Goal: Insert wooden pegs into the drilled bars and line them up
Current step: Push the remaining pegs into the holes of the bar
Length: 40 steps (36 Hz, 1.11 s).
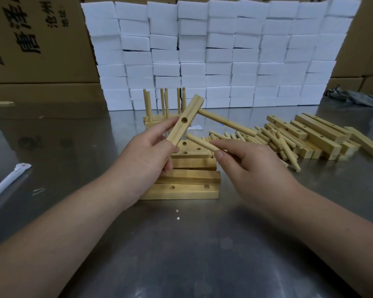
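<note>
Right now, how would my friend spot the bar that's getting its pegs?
Start at the wall of white foam blocks and come forward to the stack of bars mid-table. The left hand holds one bar tilted above it. Unlike the others, it is in the air, with one peg sticking sideways and one empty hole.

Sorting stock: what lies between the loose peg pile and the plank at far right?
A heap of drilled bars lies there, shown in the head view.
</note>
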Motion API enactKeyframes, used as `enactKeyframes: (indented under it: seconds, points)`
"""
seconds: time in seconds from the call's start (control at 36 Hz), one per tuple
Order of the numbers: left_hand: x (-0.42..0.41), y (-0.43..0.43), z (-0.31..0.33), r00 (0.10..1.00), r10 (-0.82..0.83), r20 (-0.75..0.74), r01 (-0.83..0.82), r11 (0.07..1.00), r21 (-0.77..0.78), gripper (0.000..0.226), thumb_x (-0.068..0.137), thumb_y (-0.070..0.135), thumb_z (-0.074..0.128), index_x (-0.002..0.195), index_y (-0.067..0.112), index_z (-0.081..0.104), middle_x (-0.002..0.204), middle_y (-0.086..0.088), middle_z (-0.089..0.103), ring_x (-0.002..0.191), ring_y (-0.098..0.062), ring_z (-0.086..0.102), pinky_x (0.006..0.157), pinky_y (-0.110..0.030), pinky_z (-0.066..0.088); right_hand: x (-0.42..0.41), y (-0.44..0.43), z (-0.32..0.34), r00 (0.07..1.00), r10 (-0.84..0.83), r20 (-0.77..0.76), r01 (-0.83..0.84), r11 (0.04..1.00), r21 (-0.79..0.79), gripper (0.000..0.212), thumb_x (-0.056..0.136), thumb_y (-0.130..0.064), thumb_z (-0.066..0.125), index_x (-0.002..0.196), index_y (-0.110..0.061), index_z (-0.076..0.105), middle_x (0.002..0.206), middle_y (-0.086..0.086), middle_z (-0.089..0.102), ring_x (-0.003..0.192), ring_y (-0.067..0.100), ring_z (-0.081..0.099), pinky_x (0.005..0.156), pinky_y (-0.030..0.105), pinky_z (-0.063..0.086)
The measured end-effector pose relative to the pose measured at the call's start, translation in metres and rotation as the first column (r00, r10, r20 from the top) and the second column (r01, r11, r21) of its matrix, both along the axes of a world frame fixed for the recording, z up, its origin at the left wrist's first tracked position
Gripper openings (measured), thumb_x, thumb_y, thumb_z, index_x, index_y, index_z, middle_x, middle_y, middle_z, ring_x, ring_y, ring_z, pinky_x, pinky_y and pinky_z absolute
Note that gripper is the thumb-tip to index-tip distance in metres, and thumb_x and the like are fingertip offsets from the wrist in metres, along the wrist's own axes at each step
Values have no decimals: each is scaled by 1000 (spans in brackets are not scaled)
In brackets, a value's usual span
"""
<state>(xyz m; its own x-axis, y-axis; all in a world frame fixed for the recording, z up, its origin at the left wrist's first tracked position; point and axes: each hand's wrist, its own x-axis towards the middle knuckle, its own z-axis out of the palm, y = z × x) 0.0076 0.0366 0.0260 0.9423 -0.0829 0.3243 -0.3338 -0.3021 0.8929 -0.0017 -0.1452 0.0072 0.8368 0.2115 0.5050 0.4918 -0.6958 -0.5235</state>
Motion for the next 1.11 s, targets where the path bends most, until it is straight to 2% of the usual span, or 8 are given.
enactKeyframes:
  seconds: [0.08,0.17,0.33,0.44,0.56,0.72,0.81,1.11]
  points:
    - [-2,-1,0,1000,-22,15,22,1000,-2,51,91,7,43,98,57,47,81,-5,59,49,-3,51,50,-14,47,-1,1,0,1000,-3,-10,3,1000,10,32,90,-36,44,117,-35,60,73,-15,62,76,-2,52,64,26,48]
    - [-2,0,0,999,-32,25,32,999,6,48,92,10,43,99,58,46,81,-2,59,49,-2,51,49,-12,46,-1,2,0,1000,-15,-27,16,1000,24,32,90,-37,43,118,-37,59,85,-13,66,81,2,55,74,33,50]
    - [-1,2,-4,997,-32,64,29,999,36,34,96,26,43,98,60,44,76,6,59,51,0,53,49,-9,44,-3,3,1,1000,-8,-24,9,999,31,32,91,-36,40,115,-34,60,79,-10,63,78,6,55,72,38,50]
    - [0,2,-5,997,-34,65,33,999,12,34,96,26,44,98,60,47,68,11,59,51,0,53,50,-10,45,-4,3,2,1000,1,-15,-1,1000,24,36,87,-42,37,113,-33,59,75,-14,60,80,0,51,66,32,48]
    - [1,2,-6,997,-42,66,43,999,-9,36,96,25,44,94,61,48,67,12,61,52,0,54,52,-11,46,-4,2,2,1000,-6,-16,6,1000,-13,21,84,-47,35,97,-40,50,60,-9,51,68,0,48,49,25,33]
    - [3,1,-8,998,-41,41,44,998,-54,37,97,23,44,92,59,52,59,14,61,53,-3,55,52,-14,48,-4,3,2,998,25,-56,-27,999,-28,7,82,-45,40,80,-38,43,62,-10,50,67,-2,47,50,25,35]
    - [4,1,-7,999,-42,22,44,994,-100,41,97,20,43,89,58,55,67,9,63,51,-4,54,50,-16,47,-4,3,2,998,42,-40,-45,997,-58,5,81,-44,39,78,-41,41,59,-10,48,66,-2,47,49,24,33]
    - [2,0,-9,997,-69,27,71,991,-116,43,97,18,43,89,58,55,67,10,64,51,-5,54,51,-16,48,-3,3,0,996,88,22,-87,995,-47,17,84,-39,46,99,-37,55,63,-9,54,71,3,50,52,22,39]
